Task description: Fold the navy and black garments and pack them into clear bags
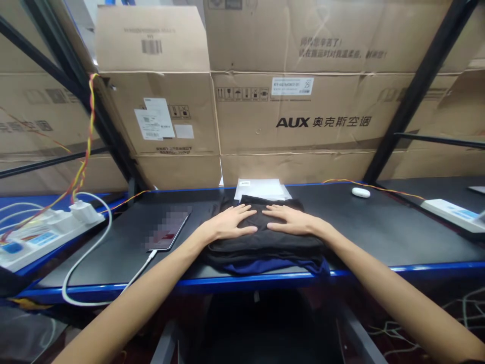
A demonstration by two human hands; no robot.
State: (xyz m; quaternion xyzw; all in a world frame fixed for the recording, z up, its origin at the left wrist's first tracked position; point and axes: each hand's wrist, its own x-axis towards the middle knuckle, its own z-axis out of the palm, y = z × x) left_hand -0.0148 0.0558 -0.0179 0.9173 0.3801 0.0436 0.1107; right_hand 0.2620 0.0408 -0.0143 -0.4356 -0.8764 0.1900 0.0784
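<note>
A stack of folded dark clothes (265, 243) lies near the front edge of the black tabletop, black cloth on top. Dark blue fabric (261, 266) shows at the bottom of the stack and sticks out toward me. My left hand (232, 222) rests flat on the stack's upper left, fingers spread. Opposite it, my right hand (290, 220) presses flat on the upper right, its fingers also apart. Behind the stack, partly hidden by it, are clear plastic bags (261, 188) with a small white label.
A charging phone (170, 232) lies left of the stack. Power strips stand at the far left (45, 235) and far right (452, 215). A small white case (360, 192) sits at the back right. Cardboard sheets (310, 136) and black metal posts (417, 96) stand behind the table.
</note>
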